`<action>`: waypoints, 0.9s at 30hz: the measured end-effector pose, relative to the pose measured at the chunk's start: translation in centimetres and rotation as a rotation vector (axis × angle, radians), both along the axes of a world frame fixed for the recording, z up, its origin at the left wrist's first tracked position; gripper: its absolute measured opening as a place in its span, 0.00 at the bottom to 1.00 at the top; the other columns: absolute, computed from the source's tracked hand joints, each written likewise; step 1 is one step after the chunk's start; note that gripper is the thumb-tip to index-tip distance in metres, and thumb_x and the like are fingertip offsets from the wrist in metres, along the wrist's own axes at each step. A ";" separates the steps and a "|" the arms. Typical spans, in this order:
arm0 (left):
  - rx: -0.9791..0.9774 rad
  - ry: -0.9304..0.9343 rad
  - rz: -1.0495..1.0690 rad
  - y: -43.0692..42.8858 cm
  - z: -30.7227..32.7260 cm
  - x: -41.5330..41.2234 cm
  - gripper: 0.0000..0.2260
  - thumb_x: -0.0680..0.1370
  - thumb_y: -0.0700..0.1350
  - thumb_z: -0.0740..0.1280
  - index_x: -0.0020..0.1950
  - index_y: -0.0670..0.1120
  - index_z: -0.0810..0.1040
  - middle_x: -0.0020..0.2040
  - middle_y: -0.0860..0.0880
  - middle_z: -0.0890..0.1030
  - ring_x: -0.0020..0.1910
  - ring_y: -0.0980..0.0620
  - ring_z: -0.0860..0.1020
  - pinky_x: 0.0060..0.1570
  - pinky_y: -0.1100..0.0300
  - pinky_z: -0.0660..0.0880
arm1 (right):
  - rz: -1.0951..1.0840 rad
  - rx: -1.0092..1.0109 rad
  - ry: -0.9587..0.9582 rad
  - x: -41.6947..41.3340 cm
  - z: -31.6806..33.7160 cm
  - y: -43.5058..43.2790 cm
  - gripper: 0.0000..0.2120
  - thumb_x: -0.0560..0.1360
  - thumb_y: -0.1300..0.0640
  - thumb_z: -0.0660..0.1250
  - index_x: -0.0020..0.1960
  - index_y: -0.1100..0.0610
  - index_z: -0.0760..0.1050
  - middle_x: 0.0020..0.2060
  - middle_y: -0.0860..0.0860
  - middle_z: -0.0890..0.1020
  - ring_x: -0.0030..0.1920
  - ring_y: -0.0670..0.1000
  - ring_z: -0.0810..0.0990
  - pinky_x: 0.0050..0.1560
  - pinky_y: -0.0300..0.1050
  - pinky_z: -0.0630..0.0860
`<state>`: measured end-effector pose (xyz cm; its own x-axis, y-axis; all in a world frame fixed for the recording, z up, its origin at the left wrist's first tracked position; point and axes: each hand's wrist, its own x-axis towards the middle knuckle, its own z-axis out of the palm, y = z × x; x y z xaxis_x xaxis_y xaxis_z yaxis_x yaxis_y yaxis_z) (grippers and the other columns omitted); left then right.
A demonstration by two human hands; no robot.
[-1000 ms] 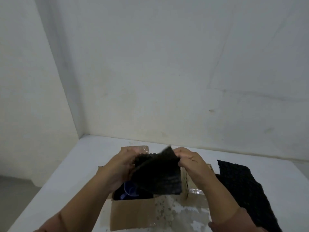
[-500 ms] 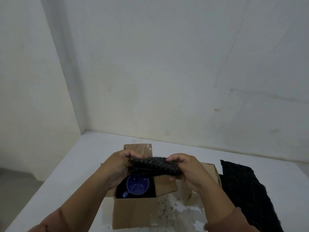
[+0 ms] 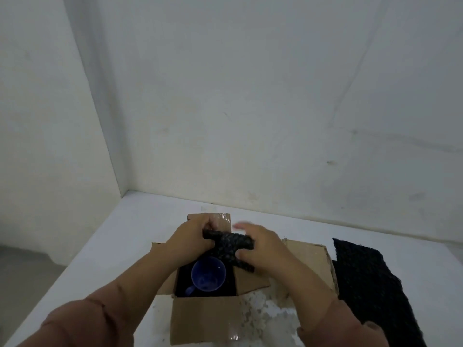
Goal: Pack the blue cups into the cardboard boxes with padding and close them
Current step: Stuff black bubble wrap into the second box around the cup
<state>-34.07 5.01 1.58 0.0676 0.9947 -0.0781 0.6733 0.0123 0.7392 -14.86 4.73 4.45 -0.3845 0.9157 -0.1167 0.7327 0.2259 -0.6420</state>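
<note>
**Fingers on a folded pad over the boxed cup**

Fingers (image 3: 212, 223) of the left hand (image 3: 193, 237) curl tightly over the far edge of the folded padding (image 3: 225, 242) and grip its left end. On the right hand (image 3: 264, 249) the thumb presses up under the pad's right end. That hand's other fingers are stretched over the top and blurred, so it seems to pinch the pad, though the contact is unclear.

The folded padding is a black, bumpy strip with pale specks. Its long axis runs left to right and dips toward the right. It is held just above the far side of the open cardboard box (image 3: 203, 319).

Inside the box the blue cup (image 3: 208, 272) stands upright on a dark lining. Its mouth faces up and its handle points toward the near left corner. The box flaps are spread outward and it sits on the white surface (image 3: 120, 246). A larger black padding sheet (image 3: 370, 284) lies flat just beside the box's right flap. Brownish sleeves (image 3: 82, 321) cover both forearms.
</note>
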 end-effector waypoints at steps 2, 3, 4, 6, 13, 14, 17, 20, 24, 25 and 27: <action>0.069 0.090 0.009 0.2 -0.9 0.6 0.08 0.72 0.37 0.64 0.49 0.46 0.73 0.43 0.49 0.78 0.44 0.49 0.78 0.41 0.61 0.75 | 0.004 0.098 -0.141 -1.4 -1.5 -0.3 0.19 0.74 0.59 0.64 0.64 0.51 0.71 0.55 0.51 0.74 0.55 0.51 0.74 0.48 0.38 0.67; 0.082 0.128 0.014 0.2 -1.5 0.8 0.10 0.72 0.36 0.63 0.52 0.45 0.73 0.43 0.48 0.78 0.44 0.48 0.78 0.40 0.62 0.74 | -0.025 0.138 -0.168 -2.1 -2.3 -0.6 0.16 0.74 0.61 0.62 0.61 0.53 0.71 0.55 0.53 0.75 0.53 0.53 0.73 0.47 0.40 0.68; 0.091 0.164 0.019 0.2 -2.1 0.9 0.14 0.73 0.37 0.62 0.58 0.46 0.73 0.45 0.48 0.77 0.44 0.48 0.78 0.40 0.62 0.74 | -0.049 0.167 -0.185 -2.6 -2.9 -1.0 0.13 0.73 0.62 0.60 0.58 0.56 0.71 0.53 0.54 0.75 0.50 0.53 0.72 0.45 0.42 0.69; 0.091 0.221 0.025 0.1 -3.3 1.1 0.22 0.74 0.38 0.62 0.68 0.49 0.68 0.47 0.47 0.78 0.41 0.50 0.77 0.41 0.61 0.75 | -0.055 0.234 -0.244 -3.4 -4.1 -1.2 0.11 0.72 0.64 0.58 0.53 0.58 0.69 0.49 0.56 0.77 0.44 0.52 0.68 0.41 0.44 0.66; 0.036 0.220 -0.099 -0.3 -4.8 1.8 0.07 0.75 0.47 0.57 0.43 0.48 0.73 0.34 0.55 0.69 0.34 0.57 0.70 0.46 0.54 0.74 | 0.044 0.402 -0.498 -4.8 -6.5 -0.5 0.11 0.59 0.63 0.72 0.38 0.55 0.73 0.27 0.51 0.79 0.24 0.51 0.77 0.25 0.40 0.59; 0.018 0.248 -0.129 -0.4 -4.9 1.8 0.09 0.75 0.49 0.56 0.43 0.48 0.73 0.38 0.52 0.73 0.38 0.55 0.74 0.52 0.52 0.73 | 0.050 0.406 -0.538 -5.0 -6.6 -0.5 0.10 0.60 0.62 0.73 0.40 0.56 0.74 0.29 0.51 0.79 0.26 0.51 0.78 0.25 0.41 0.59; 0.007 0.291 -0.147 -0.8 -5.7 1.4 0.05 0.79 0.42 0.58 0.52 0.47 0.73 0.48 0.47 0.77 0.54 0.45 0.78 0.55 0.54 0.73 | 0.060 0.396 -0.625 -5.6 -6.7 -0.6 0.18 0.46 0.57 0.78 0.33 0.53 0.75 0.23 0.49 0.76 0.21 0.48 0.74 0.22 0.38 0.57; 0.073 0.377 -0.184 -0.8 -6.3 1.1 0.10 0.78 0.45 0.60 0.59 0.49 0.70 0.53 0.49 0.78 0.53 0.51 0.78 0.53 0.55 0.76 | 0.090 0.424 -0.641 -5.5 -8.0 -0.4 0.18 0.44 0.57 0.78 0.31 0.53 0.76 0.26 0.50 0.77 0.24 0.49 0.76 0.22 0.41 0.69; 0.138 0.493 -0.226 -0.9 -6.3 1.7 0.12 0.78 0.44 0.60 0.62 0.47 0.69 0.61 0.49 0.75 0.60 0.51 0.74 0.56 0.60 0.70 | 0.108 0.429 -0.651 -4.9 -8.1 -0.8 0.13 0.55 0.57 0.76 0.39 0.56 0.79 0.35 0.53 0.81 0.33 0.51 0.79 0.32 0.43 0.76; 0.132 0.509 -0.229 -0.9 -6.3 2.0 0.12 0.78 0.44 0.60 0.62 0.47 0.69 0.62 0.49 0.75 0.60 0.51 0.73 0.56 0.60 0.69 | 0.128 0.434 -0.633 -4.8 -7.6 -1.1 0.13 0.63 0.59 0.72 0.47 0.58 0.79 0.42 0.55 0.81 0.39 0.53 0.80 0.39 0.45 0.77; 0.106 0.533 -0.208 -0.7 -6.2 2.2 0.13 0.79 0.43 0.60 0.63 0.46 0.67 0.62 0.48 0.73 0.59 0.50 0.76 0.54 0.60 0.71 | 0.185 0.431 -0.641 -4.5 -7.6 -1.1 0.15 0.74 0.64 0.60 0.60 0.63 0.71 0.53 0.60 0.76 0.50 0.57 0.77 0.50 0.50 0.74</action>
